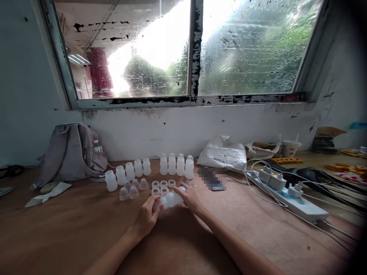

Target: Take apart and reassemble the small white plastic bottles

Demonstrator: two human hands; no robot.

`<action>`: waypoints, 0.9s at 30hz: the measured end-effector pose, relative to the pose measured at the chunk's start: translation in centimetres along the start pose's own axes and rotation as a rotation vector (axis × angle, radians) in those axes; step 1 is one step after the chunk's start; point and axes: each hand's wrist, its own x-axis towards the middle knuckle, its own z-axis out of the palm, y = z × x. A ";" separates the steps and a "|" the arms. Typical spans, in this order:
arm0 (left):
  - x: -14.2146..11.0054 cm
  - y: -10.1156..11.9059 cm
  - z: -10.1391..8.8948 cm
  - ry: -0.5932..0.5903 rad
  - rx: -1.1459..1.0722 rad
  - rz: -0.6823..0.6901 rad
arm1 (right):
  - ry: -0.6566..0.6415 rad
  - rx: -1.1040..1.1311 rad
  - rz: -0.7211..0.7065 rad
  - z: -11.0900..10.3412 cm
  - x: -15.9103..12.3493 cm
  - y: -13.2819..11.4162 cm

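Note:
A frosted white baby bottle (172, 199) lies sideways between my two hands. My left hand (150, 212) has its fingers closed round the bottle's clear, capped left end. My right hand (188, 195) wraps the rounded right end. Just beyond them sit several white rings (164, 183) in short rows, partly hidden by my hands. Left of these are several clear domed caps (133, 192). Open bottle bodies (120, 175) stand upright in a slanting row at the back left. Several capped bottles (180, 165) stand upright behind the rings.
On the right, a white power strip (298, 200) holds several plugs, with cables trailing across the table (258, 236). A silver padded bag (222, 154) lies against the wall. To the left are a grey backpack (74, 152) and a white paper strip (48, 194). A blurred-out item (213, 178) lies right of the bottles.

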 end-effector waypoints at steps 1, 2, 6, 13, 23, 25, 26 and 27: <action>-0.1 0.4 0.2 0.015 0.007 0.005 | 0.020 -0.025 -0.045 -0.3 0.1 -0.1; -0.2 0.8 0.4 0.031 -0.011 -0.009 | 0.035 -0.044 -0.088 -0.6 0.2 -0.3; -0.6 1.4 1.3 0.057 -0.238 -0.169 | 0.065 -0.146 -0.231 -1.8 0.3 -0.9; -0.3 1.4 1.7 0.023 -0.468 -0.272 | 0.077 -0.311 -0.321 -2.7 0.4 -1.2; 0.0 -1.6 -0.7 -0.034 0.075 0.397 | 0.123 -0.404 -0.182 -4.1 1.6 0.8; 0.3 -2.1 -2.0 0.047 0.252 0.467 | 0.199 -0.404 -0.103 -5.1 2.0 1.9; 0.5 -2.3 -2.6 0.121 0.323 0.439 | 0.235 -0.403 -0.074 -5.4 2.1 2.2; 0.7 -2.5 -3.1 0.191 0.381 0.397 | 0.262 -0.401 -0.054 -5.7 2.2 2.5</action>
